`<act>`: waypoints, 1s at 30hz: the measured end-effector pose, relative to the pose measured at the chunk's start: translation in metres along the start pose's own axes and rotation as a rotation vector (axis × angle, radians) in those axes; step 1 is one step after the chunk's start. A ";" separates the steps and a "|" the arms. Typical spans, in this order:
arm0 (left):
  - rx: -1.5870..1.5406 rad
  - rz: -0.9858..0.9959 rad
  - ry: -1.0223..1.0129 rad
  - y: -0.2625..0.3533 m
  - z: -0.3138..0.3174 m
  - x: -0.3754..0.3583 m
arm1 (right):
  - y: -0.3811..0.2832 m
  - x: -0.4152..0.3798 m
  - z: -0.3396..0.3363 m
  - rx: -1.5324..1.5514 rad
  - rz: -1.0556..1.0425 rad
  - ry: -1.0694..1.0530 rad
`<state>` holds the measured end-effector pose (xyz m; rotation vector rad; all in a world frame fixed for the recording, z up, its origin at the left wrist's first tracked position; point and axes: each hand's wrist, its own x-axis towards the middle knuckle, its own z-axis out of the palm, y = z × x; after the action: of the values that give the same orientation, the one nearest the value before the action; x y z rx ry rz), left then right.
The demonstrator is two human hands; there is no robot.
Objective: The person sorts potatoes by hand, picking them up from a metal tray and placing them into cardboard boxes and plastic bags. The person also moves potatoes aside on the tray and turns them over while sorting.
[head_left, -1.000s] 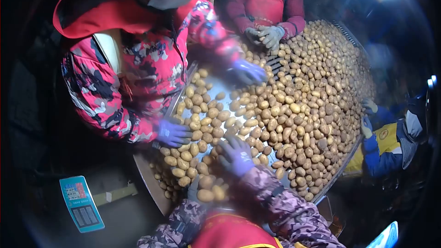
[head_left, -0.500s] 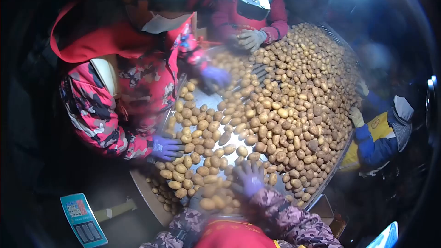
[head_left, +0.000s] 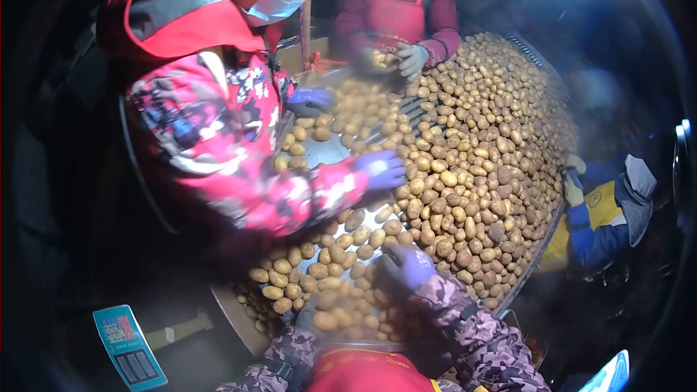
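Observation:
My right hand (head_left: pixel 414 266), in a purple glove with dark grey fingers, reaches over the metal tray (head_left: pixel 324 151) beside the edge of the big potato heap (head_left: pixel 472 196). Its fingers bend loosely to the left, and I see no potato gripped in them. Low in the view, my left hand (head_left: pixel 308 313) shows only as a grey glove patch. It lies against the left side of a blurred cluster of potatoes (head_left: pixel 341 316), which hides its fingers. Loose potatoes (head_left: pixel 319 270) lie on the tray between and beyond my hands.
A co-worker in a pink camouflage jacket (head_left: pixel 232 152) leans across from the left, one purple glove (head_left: pixel 382 170) at the heap. Another person (head_left: pixel 396 18) stands at the far side, and one in yellow and blue (head_left: pixel 599 210) at right. A teal scale display (head_left: pixel 131 348) is lower left.
My right hand has shifted slightly right and its fingers have bent from a spread. The left co-worker's near arm has swung across the tray toward the heap. My left hand stays about where it was.

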<state>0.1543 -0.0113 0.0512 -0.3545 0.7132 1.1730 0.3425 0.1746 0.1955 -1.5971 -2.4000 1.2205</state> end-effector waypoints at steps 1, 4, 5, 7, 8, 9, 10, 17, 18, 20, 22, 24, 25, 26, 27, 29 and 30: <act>0.005 0.006 0.001 -0.002 0.002 0.000 | 0.001 0.017 0.016 -0.106 -0.116 0.110; 0.006 0.029 0.016 -0.007 0.001 -0.003 | 0.016 0.094 0.058 -0.254 -0.452 0.258; 0.004 0.036 0.022 -0.008 0.002 -0.005 | 0.017 0.117 0.073 -0.410 -0.336 0.191; -0.006 0.052 0.044 -0.008 0.000 -0.009 | 0.032 0.153 0.103 -0.540 -0.220 0.106; -0.012 0.059 0.056 -0.009 -0.002 -0.012 | 0.043 0.166 0.117 -0.517 -0.217 0.091; -0.010 0.064 0.061 -0.013 -0.004 -0.013 | 0.052 0.167 0.125 -0.501 -0.214 0.081; -0.014 0.064 0.065 -0.013 -0.006 -0.015 | 0.030 0.140 0.109 -0.559 -0.209 -0.012; -0.011 0.082 0.068 -0.018 -0.012 -0.019 | 0.037 0.123 0.077 -0.079 -0.162 -0.038; 0.000 0.085 0.068 -0.017 -0.012 -0.018 | 0.084 0.134 0.106 0.280 -0.249 0.092; 0.010 0.071 0.059 -0.018 -0.011 -0.016 | 0.098 0.107 0.107 0.429 -0.239 0.127; 0.033 0.049 0.039 -0.022 -0.009 -0.011 | 0.035 0.024 0.050 0.749 0.096 -0.016; 0.068 0.015 0.013 -0.029 -0.002 -0.003 | 0.037 -0.011 0.061 0.927 0.060 0.066; 0.100 0.000 -0.007 -0.032 0.005 0.003 | 0.053 -0.021 0.080 0.805 -0.076 0.150; 0.131 -0.017 -0.026 -0.034 0.013 0.007 | 0.064 -0.030 0.096 0.678 -0.207 0.231; 0.163 -0.041 -0.047 -0.041 0.021 0.014 | 0.059 -0.044 0.100 0.511 -0.261 0.301; 0.219 -0.066 -0.079 -0.048 0.037 0.021 | 0.043 -0.068 0.105 0.341 -0.329 0.381; 0.240 -0.077 -0.094 -0.051 0.044 0.024 | 0.047 -0.069 0.105 0.409 -0.302 0.372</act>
<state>0.2207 0.0135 0.0612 -0.1232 0.7422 1.0116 0.3700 0.0663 0.1212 -1.1686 -1.9199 1.1398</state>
